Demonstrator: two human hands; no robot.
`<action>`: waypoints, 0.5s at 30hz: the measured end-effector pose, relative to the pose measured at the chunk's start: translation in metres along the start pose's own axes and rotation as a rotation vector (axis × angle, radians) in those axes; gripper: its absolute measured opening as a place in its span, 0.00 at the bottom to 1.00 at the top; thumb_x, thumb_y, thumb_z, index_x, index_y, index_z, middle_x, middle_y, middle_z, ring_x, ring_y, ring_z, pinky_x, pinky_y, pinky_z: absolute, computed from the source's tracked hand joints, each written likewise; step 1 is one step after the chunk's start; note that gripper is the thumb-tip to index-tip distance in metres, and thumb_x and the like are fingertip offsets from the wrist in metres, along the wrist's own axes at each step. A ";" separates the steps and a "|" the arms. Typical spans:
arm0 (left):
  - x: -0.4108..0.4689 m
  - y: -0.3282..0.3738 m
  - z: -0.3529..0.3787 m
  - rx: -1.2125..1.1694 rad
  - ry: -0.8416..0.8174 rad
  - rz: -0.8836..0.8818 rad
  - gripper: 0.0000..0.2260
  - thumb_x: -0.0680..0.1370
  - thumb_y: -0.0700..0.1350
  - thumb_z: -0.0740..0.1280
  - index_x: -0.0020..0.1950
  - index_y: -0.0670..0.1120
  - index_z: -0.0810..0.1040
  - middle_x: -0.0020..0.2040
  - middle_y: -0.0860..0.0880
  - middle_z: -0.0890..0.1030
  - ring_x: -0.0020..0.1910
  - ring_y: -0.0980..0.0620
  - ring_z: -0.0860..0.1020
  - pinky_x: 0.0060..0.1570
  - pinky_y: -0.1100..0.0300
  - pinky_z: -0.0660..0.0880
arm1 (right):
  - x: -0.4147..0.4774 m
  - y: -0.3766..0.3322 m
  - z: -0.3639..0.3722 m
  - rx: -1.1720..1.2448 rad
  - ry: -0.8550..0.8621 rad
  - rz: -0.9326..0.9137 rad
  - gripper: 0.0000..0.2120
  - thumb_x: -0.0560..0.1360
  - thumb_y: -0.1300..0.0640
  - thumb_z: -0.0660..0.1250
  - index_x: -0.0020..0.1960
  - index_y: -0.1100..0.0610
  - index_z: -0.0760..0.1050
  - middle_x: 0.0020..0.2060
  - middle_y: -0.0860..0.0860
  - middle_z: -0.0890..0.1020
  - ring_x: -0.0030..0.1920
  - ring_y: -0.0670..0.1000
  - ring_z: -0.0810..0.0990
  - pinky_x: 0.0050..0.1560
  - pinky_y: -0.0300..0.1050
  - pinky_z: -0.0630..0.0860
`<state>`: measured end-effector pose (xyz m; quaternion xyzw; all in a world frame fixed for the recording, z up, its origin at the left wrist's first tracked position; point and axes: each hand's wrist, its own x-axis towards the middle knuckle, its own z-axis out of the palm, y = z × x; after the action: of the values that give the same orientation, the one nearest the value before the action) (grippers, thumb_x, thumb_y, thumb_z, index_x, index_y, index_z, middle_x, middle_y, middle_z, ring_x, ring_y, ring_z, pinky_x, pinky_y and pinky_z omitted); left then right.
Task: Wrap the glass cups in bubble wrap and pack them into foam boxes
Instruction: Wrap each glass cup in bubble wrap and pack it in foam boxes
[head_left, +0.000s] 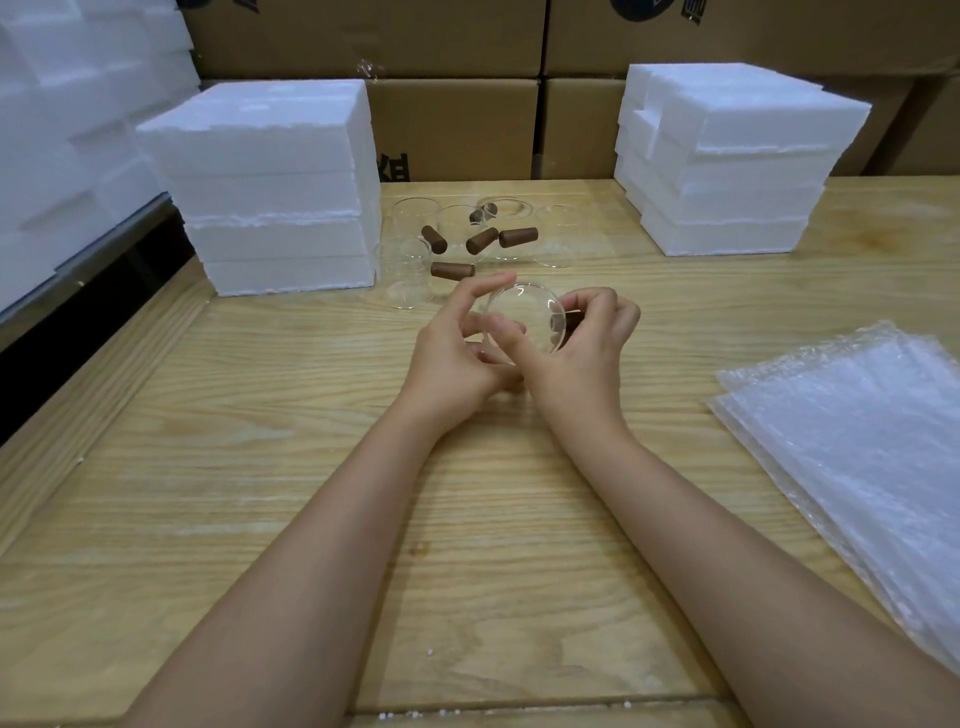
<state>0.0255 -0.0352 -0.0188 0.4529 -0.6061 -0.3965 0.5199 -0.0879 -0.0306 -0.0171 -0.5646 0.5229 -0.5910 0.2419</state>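
A clear glass cup (524, 317) with a brown wooden handle is held above the table's middle, its round base turned toward me. My left hand (457, 358) grips its left side with the fingers partly spread. My right hand (582, 343) closes around the handle side. Behind them stand several more glass cups (410, 270) with brown handles (452, 270). A stack of bubble wrap sheets (857, 447) lies at the right. White foam boxes are stacked at the back left (270, 182) and back right (732, 166).
The wooden table (311, 493) has a raised lip along its left edge. Cardboard boxes (457, 124) form a wall behind the table. More white foam pieces (67, 130) are piled at the far left.
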 end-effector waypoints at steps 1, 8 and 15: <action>0.000 0.000 0.000 0.000 -0.005 0.009 0.32 0.66 0.30 0.75 0.59 0.61 0.74 0.48 0.45 0.82 0.36 0.49 0.82 0.41 0.57 0.80 | 0.000 0.000 0.000 -0.001 0.014 -0.003 0.26 0.65 0.49 0.77 0.50 0.56 0.63 0.54 0.52 0.62 0.50 0.46 0.69 0.51 0.31 0.69; 0.001 -0.005 0.000 -0.024 -0.054 0.029 0.32 0.66 0.33 0.78 0.60 0.60 0.71 0.50 0.42 0.82 0.37 0.49 0.84 0.40 0.57 0.81 | 0.005 0.002 -0.003 0.091 0.107 -0.011 0.11 0.81 0.54 0.58 0.42 0.58 0.68 0.47 0.49 0.66 0.43 0.36 0.70 0.47 0.22 0.62; 0.002 -0.008 -0.002 -0.083 -0.064 0.039 0.33 0.65 0.32 0.78 0.61 0.57 0.70 0.50 0.41 0.82 0.37 0.54 0.83 0.42 0.58 0.80 | 0.010 0.004 -0.003 0.260 0.166 0.109 0.05 0.80 0.58 0.60 0.46 0.51 0.68 0.41 0.50 0.77 0.37 0.44 0.76 0.42 0.41 0.75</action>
<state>0.0280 -0.0397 -0.0251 0.4062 -0.6142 -0.4253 0.5263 -0.0944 -0.0397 -0.0162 -0.4486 0.4900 -0.6843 0.3008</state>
